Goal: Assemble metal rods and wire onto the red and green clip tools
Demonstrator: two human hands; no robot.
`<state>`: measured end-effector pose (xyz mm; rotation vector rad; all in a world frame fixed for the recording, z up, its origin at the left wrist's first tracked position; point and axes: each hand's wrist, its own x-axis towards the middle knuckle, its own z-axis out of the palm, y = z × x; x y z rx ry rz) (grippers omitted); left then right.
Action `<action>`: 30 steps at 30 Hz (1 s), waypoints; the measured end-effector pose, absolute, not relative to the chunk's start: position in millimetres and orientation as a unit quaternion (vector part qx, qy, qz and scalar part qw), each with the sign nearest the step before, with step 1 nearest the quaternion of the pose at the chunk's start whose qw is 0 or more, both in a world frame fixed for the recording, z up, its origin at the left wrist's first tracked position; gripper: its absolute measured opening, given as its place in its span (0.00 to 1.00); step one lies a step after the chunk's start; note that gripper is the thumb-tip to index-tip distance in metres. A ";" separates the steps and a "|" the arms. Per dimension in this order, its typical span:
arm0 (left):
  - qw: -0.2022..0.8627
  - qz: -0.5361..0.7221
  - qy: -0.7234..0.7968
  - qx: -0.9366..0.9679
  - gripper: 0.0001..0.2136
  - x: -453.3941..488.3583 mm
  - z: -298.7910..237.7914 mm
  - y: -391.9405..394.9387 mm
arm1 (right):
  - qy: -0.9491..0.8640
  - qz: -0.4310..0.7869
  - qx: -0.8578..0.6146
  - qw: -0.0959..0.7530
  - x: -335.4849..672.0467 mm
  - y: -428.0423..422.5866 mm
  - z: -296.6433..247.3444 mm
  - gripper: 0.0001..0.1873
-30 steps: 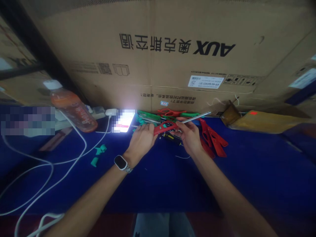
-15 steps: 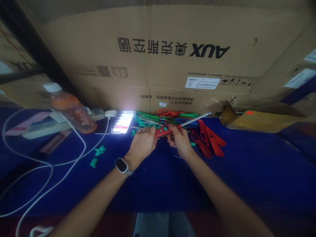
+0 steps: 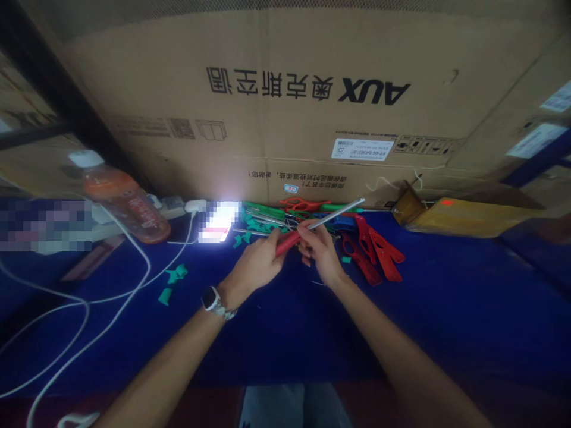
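Both my hands hold a long-nosed lighter with a red body [image 3: 288,242] and a thin metal tube [image 3: 339,213] that points up to the right. My left hand [image 3: 259,255], below a wristwatch, is closed round the rear of the red body. The fingers of my right hand [image 3: 322,246] pinch it near the base of the tube, hiding that joint. Just behind my hands lies a pile of green parts [image 3: 267,211], metal tubes and small pieces. Red handle shells [image 3: 375,252] lie right of my right hand.
A lit phone [image 3: 218,221] leans left of the pile. Farther left are a drink bottle [image 3: 125,199] and white cables [image 3: 134,249]. Small green pieces [image 3: 177,273] lie on the blue table [image 3: 285,345]. A large carton [image 3: 267,47] stands behind, and a yellow packet [image 3: 473,219] lies right.
The lighter has turned slightly in my hands, its tube tip now a little farther left and higher. My left hand covers more of the red body. The view has shifted slightly.
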<state>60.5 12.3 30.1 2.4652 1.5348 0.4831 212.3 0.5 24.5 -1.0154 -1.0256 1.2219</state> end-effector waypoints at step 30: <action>0.016 0.202 0.410 0.889 0.18 54.7 38.9 -2.2 | -0.469 0.416 -0.385 0.677 221.9 3.3 28.8 0.26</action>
